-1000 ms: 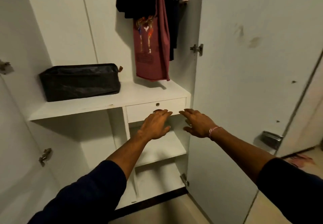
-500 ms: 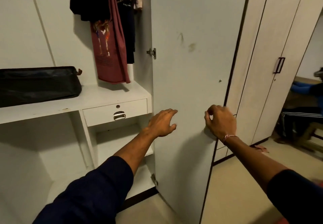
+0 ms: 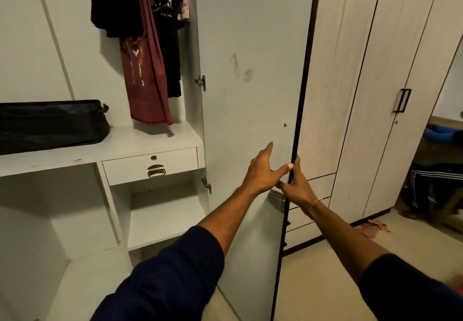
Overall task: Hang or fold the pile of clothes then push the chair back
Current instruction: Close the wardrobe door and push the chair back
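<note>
My feed is dim and warm-grey, lit from somewhere above and behind me, so the inner face of the wardrobe door [image 3: 250,95] comes up brightest. To the left of that door, the hanging clothes [image 3: 147,45] throw soft shadows on the back panel, and the space under the shelf [image 3: 140,143] falls into deeper shade. I see no hard glare, only a small glint on the drawer handle [image 3: 155,171]. Focus holds well on my hands, the left hand [image 3: 263,173] and the right hand [image 3: 298,185] both crisp. Wide-angle bending curves the door's dark edge. My sleeves at the bottom are soft, and the lower right corner smears.
</note>
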Tool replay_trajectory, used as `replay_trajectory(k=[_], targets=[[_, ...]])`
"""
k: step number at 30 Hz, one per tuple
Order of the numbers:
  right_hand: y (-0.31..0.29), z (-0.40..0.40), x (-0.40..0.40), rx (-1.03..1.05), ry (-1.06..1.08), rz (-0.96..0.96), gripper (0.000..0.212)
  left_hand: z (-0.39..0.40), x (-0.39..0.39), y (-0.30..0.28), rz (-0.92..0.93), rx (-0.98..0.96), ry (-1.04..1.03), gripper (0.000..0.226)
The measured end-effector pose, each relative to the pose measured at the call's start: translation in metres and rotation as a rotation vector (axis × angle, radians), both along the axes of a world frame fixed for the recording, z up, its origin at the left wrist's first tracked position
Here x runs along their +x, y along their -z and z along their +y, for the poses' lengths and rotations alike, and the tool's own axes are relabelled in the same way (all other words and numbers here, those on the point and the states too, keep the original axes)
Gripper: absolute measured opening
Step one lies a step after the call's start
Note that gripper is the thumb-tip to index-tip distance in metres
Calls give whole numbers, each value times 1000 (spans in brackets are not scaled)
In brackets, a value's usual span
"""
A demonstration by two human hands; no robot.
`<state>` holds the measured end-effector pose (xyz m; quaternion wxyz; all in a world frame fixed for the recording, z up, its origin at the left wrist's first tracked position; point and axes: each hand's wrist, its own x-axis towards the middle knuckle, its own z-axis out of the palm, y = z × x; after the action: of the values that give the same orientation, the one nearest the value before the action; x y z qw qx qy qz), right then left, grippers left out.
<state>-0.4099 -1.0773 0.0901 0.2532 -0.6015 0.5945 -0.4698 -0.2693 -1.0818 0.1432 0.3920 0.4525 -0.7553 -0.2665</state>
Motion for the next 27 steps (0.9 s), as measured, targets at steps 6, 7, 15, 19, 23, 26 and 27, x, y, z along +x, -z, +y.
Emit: replay_trajectory(k=[6, 7, 15, 19, 23, 26, 27], targets=[[6, 9, 7, -58, -8, -15, 83, 11, -29, -15, 60, -58, -160, 73], [6, 12, 10, -94, -36, -34, 78, 12, -30, -15, 70, -101, -228, 64], [10, 21, 31, -114, -187, -53, 47, 27, 23, -20, 106, -209, -452, 60], [-6, 11, 52, -40, -272, -34, 82, 35, 64, -17, 143, -239, -415, 29], [-22, 3, 92, -103, -371, 212, 94, 39, 104, -17, 157, -239, -476, 25], [-26, -4, 129, -156, -442, 261, 92, 40, 139, -15, 200, -226, -527, 23], [-27, -7, 145, -162, -459, 274, 89, 39, 153, -13, 233, -219, -530, 19]])
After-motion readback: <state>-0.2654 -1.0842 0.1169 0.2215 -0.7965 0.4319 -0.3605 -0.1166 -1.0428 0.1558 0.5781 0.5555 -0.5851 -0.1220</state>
